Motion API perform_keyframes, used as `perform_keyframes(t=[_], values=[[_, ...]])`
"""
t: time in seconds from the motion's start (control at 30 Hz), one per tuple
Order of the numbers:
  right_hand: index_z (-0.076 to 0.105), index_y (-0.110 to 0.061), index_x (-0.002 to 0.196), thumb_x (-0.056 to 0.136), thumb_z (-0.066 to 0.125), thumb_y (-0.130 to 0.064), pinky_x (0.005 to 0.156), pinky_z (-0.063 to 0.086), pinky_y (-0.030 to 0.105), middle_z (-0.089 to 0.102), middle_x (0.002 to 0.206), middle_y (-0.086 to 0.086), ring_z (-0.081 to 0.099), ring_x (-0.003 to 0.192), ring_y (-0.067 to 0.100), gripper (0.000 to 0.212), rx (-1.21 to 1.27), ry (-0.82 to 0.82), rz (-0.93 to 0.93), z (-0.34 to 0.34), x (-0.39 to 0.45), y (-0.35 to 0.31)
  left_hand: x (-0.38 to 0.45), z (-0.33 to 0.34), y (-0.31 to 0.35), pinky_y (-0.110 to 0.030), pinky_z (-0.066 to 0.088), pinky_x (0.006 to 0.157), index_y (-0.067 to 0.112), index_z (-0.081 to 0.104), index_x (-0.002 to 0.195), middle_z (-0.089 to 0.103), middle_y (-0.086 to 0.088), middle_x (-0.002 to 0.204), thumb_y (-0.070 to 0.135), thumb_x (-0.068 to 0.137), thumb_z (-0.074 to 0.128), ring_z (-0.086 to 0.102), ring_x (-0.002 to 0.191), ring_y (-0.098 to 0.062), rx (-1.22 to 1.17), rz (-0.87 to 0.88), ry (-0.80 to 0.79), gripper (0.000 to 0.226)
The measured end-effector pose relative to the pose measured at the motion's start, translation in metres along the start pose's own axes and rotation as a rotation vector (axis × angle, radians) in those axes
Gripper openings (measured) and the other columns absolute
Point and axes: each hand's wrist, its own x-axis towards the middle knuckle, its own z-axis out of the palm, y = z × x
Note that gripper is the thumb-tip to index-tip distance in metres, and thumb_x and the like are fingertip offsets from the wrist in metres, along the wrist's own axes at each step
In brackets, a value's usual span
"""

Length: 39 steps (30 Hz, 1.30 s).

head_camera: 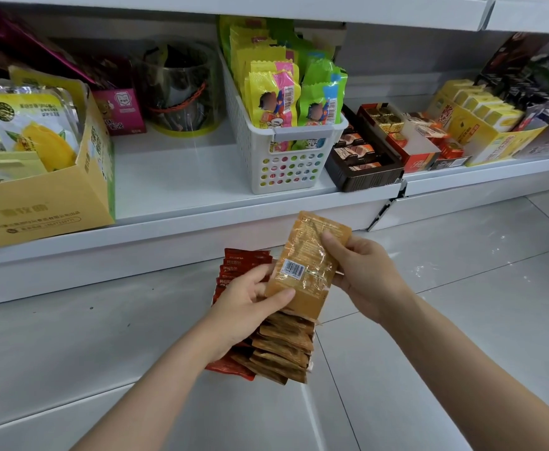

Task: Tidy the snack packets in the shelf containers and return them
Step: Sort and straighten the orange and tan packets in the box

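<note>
Packets mid-sort, held over floor below shelf (201, 203) front edge. Left hand (247, 307) fingers curled round fanned stack (282, 346); right hand (361, 271) pinches orange packet (308, 265), barcode up, prob. aligning w/ stack.

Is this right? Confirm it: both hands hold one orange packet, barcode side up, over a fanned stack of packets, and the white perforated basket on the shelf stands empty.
Not quite. The head view shows the white perforated basket packed with upright yellow and green snack packets, not empty. The rest stands: the left hand and right hand hold one orange packet, barcode side up, over a fanned stack of packets.
</note>
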Motion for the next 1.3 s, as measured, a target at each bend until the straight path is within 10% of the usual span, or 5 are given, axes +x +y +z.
perform_keyframes(t=[0.33, 0.53, 0.73, 1.03, 1.3], values=[[0.072, -0.014, 0.096, 0.090, 0.070, -0.031, 0.064, 0.061, 0.025, 0.077, 0.084, -0.001, 0.073, 0.078, 0.014, 0.018, -0.233, 0.124, -0.114, -0.002, 0.002, 0.005, -0.002, 0.001, -0.001, -0.022, 0.056, 0.085, 0.043, 0.056, 0.128, 0.074, 0.006, 0.114, 0.018, 0.098, 0.059, 0.070, 0.107, -0.012, -0.004, 0.079, 0.028, 0.039], [0.051, -0.011, 0.132, 0.086, 0.064, -0.057, 0.067, 0.061, 0.027, 0.068, 0.103, 0.005, 0.072, 0.089, 0.017, 0.066, -0.286, 0.024, 0.010, 0.004, -0.003, -0.002, 0.000, 0.011, 0.000, -0.019, 0.044, 0.096, 0.064, 0.052, 0.126, 0.061, 0.031, 0.123, 0.034, 0.100, 0.054, 0.056, 0.118, 0.006, 0.187, 0.173, 0.062, 0.040], [0.060, -0.002, 0.107, 0.104, 0.042, -0.013, 0.079, 0.062, 0.039, 0.069, 0.111, 0.022, 0.070, 0.101, 0.032, 0.021, -0.124, -0.051, 0.078, -0.010, -0.004, -0.007, -0.003, 0.005, -0.001, -0.027, 0.043, 0.104, 0.064, 0.045, 0.133, 0.047, 0.031, 0.113, 0.052, 0.079, 0.074, 0.050, 0.118, 0.004, 0.450, 0.197, -0.095, 0.062], [0.070, -0.019, 0.093, 0.099, 0.060, -0.018, 0.081, 0.060, 0.034, 0.077, 0.093, 0.003, 0.075, 0.091, 0.020, 0.012, -0.213, 0.176, -0.230, -0.016, 0.014, 0.016, -0.017, -0.009, -0.014, -0.022, 0.036, 0.106, 0.059, 0.023, 0.138, 0.025, 0.032, 0.135, 0.059, 0.049, 0.088, 0.026, 0.128, 0.007, 0.991, 0.222, -0.368, 0.110], [0.076, -0.019, 0.092, 0.096, 0.065, -0.019, 0.081, 0.062, 0.041, 0.078, 0.089, 0.003, 0.076, 0.087, 0.021, 0.012, -0.264, 0.091, -0.241, -0.006, 0.020, 0.040, -0.023, -0.011, -0.015, -0.022, 0.037, 0.106, 0.046, 0.035, 0.140, 0.031, 0.028, 0.134, 0.052, 0.074, 0.078, 0.033, 0.127, 0.004, 0.978, 0.331, -0.215, 0.079]])
